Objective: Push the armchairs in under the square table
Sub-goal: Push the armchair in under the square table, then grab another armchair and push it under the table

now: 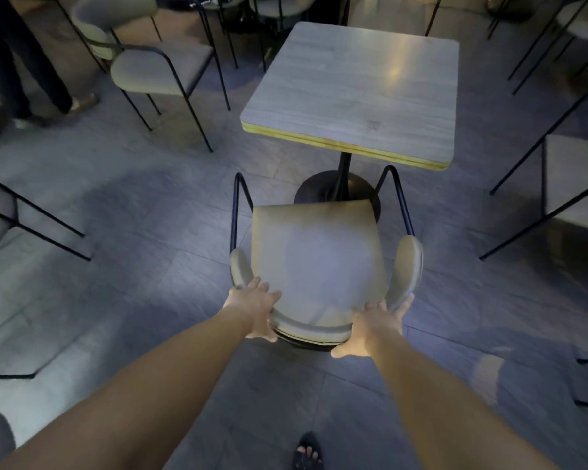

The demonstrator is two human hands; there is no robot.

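A square grey table (353, 93) with a yellow edge stands on a black pedestal base (333, 191). In front of it is a beige armchair (316, 262) with a black metal frame, its seat facing the table and its front edge near the base. My left hand (255, 307) lies on the left end of the curved backrest, fingers stretched over it and thumb below. My right hand (377, 325) lies on the right end of the backrest, fingers extended along it and thumb spread underneath.
A second armchair (143, 62) stands at the far left of the table, turned away. More chairs sit at the right (571, 191) and left (0, 232) edges. A person's legs (24, 69) stand at top left. My sandalled foot (308, 452) is below.
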